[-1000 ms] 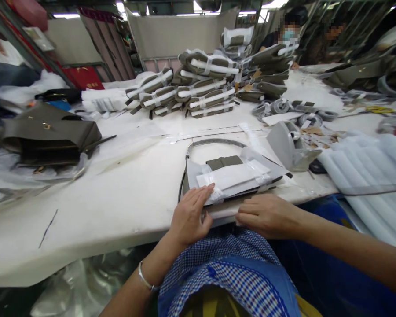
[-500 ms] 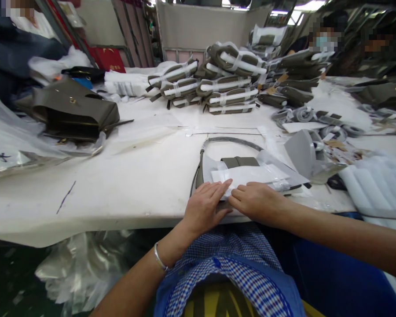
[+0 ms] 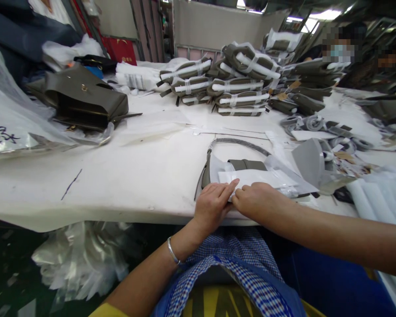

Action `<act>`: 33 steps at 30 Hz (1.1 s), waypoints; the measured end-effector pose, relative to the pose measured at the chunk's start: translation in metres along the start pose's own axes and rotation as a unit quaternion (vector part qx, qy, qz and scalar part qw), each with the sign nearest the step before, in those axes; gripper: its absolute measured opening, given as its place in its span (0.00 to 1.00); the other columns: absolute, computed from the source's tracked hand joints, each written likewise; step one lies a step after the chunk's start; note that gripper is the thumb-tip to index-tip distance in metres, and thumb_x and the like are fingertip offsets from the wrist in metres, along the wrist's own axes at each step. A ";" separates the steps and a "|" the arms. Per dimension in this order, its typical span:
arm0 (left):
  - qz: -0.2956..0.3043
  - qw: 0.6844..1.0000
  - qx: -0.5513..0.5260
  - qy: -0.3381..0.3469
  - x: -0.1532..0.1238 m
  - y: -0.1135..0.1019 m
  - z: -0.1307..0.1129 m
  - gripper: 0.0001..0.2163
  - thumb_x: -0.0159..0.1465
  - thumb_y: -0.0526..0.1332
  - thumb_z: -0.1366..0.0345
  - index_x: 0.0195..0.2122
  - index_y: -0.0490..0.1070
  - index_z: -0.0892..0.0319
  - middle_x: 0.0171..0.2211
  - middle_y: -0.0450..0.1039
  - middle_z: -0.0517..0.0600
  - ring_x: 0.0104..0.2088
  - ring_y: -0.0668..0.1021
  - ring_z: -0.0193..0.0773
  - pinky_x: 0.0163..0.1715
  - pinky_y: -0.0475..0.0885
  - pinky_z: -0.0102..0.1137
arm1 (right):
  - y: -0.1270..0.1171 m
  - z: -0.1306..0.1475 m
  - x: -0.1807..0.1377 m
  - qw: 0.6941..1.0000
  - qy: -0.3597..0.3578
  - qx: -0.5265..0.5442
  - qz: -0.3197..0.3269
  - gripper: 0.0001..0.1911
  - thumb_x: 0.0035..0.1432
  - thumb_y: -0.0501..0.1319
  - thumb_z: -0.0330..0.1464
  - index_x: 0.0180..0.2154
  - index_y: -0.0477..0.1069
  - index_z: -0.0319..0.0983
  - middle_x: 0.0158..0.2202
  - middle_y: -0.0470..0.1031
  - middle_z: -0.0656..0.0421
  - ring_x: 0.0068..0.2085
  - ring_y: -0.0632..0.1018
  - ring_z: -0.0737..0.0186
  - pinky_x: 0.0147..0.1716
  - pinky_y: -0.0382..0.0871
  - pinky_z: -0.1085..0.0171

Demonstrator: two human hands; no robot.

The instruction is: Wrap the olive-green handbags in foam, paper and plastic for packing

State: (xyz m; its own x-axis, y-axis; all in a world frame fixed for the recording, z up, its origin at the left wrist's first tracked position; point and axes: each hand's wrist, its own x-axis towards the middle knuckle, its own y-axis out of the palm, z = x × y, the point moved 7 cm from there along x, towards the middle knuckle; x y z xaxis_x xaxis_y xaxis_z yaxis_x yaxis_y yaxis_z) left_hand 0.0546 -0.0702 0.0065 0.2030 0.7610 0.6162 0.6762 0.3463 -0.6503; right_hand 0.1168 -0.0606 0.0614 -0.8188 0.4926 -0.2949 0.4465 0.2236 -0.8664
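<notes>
A grey-brown handbag (image 3: 247,165) lies at the table's near edge, its handle arched away from me and wrapped in grey film. White wrapping sheet (image 3: 260,177) covers most of its front. My left hand (image 3: 213,204) grips the bag's near left side, fingers laid over the wrapping, thumb mostly hidden. Close beside it, my right hand (image 3: 255,199) is closed, its curled fingers pinching the near edge of the wrapping. What lies beneath the fingertips is hidden.
Several wrapped bags (image 3: 240,86) are stacked at the back. An unwrapped grey-brown bag (image 3: 89,97) sits at left beside a clear plastic bag (image 3: 16,119). To the right are a grey curved piece (image 3: 308,163) and white foam rolls (image 3: 379,193). A masked person is at the far right.
The view has shifted, so the table scene appears farther right. Both hands stay on the wrapped handbag; my left thumb is now less visible at the near edge.
</notes>
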 end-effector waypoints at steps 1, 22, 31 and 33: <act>-0.003 1.000 0.001 0.002 0.000 0.000 0.000 0.24 0.68 0.60 0.65 0.65 0.58 0.57 0.47 0.75 0.51 0.47 0.75 0.40 0.51 0.71 0.37 | -0.002 0.001 -0.001 1.000 -0.004 -0.002 -0.001 0.10 0.53 0.60 0.18 0.28 0.75 0.37 0.27 0.79 0.52 0.26 0.79 0.56 0.21 0.58 0.63; -0.006 0.999 -0.009 -0.043 -0.001 0.001 0.003 0.29 0.65 0.65 0.57 0.63 0.57 0.61 0.42 0.76 0.52 0.44 0.76 0.43 0.48 0.73 0.38 | -0.009 -0.071 0.022 0.991 -0.041 0.131 0.003 0.03 0.56 0.66 0.29 0.34 0.76 0.43 0.29 0.80 0.62 0.29 0.78 0.63 0.24 0.50 0.67; -0.006 1.000 0.027 0.003 -0.003 0.003 -0.003 0.16 0.66 0.63 0.59 0.53 0.69 0.57 0.47 0.76 0.52 0.48 0.76 0.44 0.54 0.70 0.41 | 0.019 -0.088 0.046 0.952 -0.011 0.300 0.061 0.04 0.52 0.68 0.29 0.33 0.78 0.40 0.28 0.79 0.63 0.30 0.76 0.65 0.28 0.56 0.69; -0.007 1.000 0.029 0.005 -0.003 0.002 -0.004 0.14 0.66 0.63 0.59 0.51 0.69 0.57 0.47 0.76 0.52 0.48 0.76 0.44 0.55 0.69 0.40 | 0.023 -0.095 0.053 0.946 -0.010 0.322 0.042 0.07 0.50 0.70 0.29 0.33 0.76 0.39 0.28 0.78 0.63 0.29 0.74 0.66 0.27 0.55 0.69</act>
State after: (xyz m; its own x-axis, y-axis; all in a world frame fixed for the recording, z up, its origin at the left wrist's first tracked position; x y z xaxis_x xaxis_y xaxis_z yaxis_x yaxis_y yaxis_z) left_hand 0.0581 -0.0740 0.0046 0.2000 0.7505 0.6299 0.6377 0.3884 -0.6653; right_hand 0.1175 0.0506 0.0642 -0.7993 0.4692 -0.3754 0.2032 -0.3769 -0.9037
